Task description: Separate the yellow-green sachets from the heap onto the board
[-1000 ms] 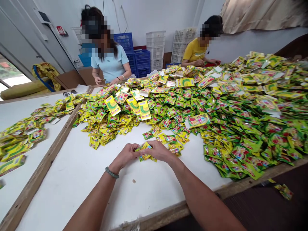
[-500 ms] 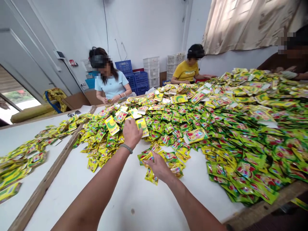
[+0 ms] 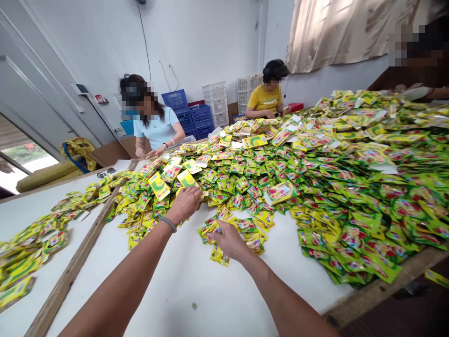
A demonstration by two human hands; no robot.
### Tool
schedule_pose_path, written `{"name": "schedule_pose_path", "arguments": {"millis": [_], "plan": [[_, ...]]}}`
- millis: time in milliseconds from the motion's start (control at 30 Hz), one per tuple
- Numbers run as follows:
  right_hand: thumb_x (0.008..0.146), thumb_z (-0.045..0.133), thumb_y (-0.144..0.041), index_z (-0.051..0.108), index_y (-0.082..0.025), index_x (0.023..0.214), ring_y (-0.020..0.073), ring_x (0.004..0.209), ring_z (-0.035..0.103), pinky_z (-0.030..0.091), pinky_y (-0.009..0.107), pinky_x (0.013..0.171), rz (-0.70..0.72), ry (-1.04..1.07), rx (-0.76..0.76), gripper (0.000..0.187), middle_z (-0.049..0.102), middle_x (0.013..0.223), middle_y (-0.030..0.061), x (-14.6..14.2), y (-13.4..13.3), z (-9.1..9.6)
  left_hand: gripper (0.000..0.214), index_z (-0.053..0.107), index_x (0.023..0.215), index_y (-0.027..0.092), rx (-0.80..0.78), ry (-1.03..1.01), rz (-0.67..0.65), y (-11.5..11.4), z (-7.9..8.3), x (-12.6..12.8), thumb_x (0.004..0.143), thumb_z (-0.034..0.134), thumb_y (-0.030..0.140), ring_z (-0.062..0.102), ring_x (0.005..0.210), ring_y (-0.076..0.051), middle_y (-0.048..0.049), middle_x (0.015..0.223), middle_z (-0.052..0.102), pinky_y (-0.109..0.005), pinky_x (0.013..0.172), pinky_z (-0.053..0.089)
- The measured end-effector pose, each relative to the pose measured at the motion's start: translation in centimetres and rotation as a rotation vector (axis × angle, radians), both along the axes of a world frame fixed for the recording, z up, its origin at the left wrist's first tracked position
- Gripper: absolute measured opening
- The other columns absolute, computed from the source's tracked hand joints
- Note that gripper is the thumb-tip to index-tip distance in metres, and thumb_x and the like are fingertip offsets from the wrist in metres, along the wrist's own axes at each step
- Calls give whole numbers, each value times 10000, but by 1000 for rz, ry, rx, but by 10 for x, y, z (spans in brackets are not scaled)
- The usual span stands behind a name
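My left hand [image 3: 185, 204] is curled palm-down at the near edge of the heap, fingers bent over a flat yellow box [image 3: 202, 193] that is mostly hidden under them. Just beyond lie two more yellow boxes with green curves, a tilted box [image 3: 159, 186] and another box [image 3: 187, 178]. My right hand [image 3: 229, 239] rests at a small cluster of shiny yellow-green packets [image 3: 247, 225] on the white tabletop. Its thumb and fingers close around a small yellow packet [image 3: 212, 229], partly hidden by the hand.
A large heap of green packets [image 3: 322, 187] spreads to the right, with flat boxes on top. A wooden strip [image 3: 75, 262] divides the white table [image 3: 147, 295]; more boxes [image 3: 38, 234] lie left of it. Co-workers sit behind the heap. Blue crates [image 3: 201, 117] stand by the wall.
My left hand has come slightly nearer and left, its fingers now over the yellow box that showed beside it. My right hand stays at the cluster. The camera view has shifted a little.
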State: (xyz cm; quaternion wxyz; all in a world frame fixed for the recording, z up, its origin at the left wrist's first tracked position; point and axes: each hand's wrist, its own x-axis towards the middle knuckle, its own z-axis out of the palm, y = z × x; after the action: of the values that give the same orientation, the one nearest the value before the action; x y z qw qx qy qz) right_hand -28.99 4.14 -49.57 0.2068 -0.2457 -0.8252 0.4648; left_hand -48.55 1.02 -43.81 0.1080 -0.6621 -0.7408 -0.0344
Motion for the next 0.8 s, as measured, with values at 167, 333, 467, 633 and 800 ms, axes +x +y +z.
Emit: {"name": "schedule_pose_path", "arguments": {"millis": [167, 333, 467, 633, 800], "plan": [[756, 559, -324, 589, -169, 813, 139, 612, 503, 387, 245, 600, -27, 102, -155, 168, 594, 678, 3, 2, 7, -1, 288, 577, 970, 136, 97, -95, 185, -24, -6, 5, 908, 320, 251, 615, 834, -235, -129, 870, 656, -330, 730, 446], [763, 560, -399, 592, -162, 981, 182, 743, 569, 445, 296, 699, -207, 312, -252, 323, 649, 806, 41, 3, 18, 0, 369, 558, 1061, 175, 133, -557, 255, -62, -32, 36, 924, 263, 350, 642, 743, -183, -70, 885, 671, -277, 670, 450], [743, 592, -389, 609, -159, 900, 191, 759, 577, 443, 312, 728, -229, 181, -149, 278, 659, 828, 58, -1, 16, -3, 409, 541, 1069, 186, 141, -632, 464, -98, -54, 81, 904, 266, 440, 623, 826, -213, -84, 947, 654, -308, 705, 435], [757, 584, -359, 610, -164, 891, 202, 805, 580, 438, 322, 748, -285, 55, -75, 238, 657, 856, 72, -3, 15, -3, 533, 583, 864, 157, -59, -477, 567, -126, -49, 128, 693, 504, 656, 571, 837, -267, -120, 892, 612, -326, 677, 397], [732, 624, -358, 614, -159, 910, 221, 872, 579, 437, 344, 809, -193, 34, -85, 267, 650, 887, 84, -1, 14, -1, 419, 548, 722, 185, -284, -750, 543, -135, -55, 140, 594, 656, 570, 530, 620, -196, -36, 679, 597, -264, 520, 308]]}}
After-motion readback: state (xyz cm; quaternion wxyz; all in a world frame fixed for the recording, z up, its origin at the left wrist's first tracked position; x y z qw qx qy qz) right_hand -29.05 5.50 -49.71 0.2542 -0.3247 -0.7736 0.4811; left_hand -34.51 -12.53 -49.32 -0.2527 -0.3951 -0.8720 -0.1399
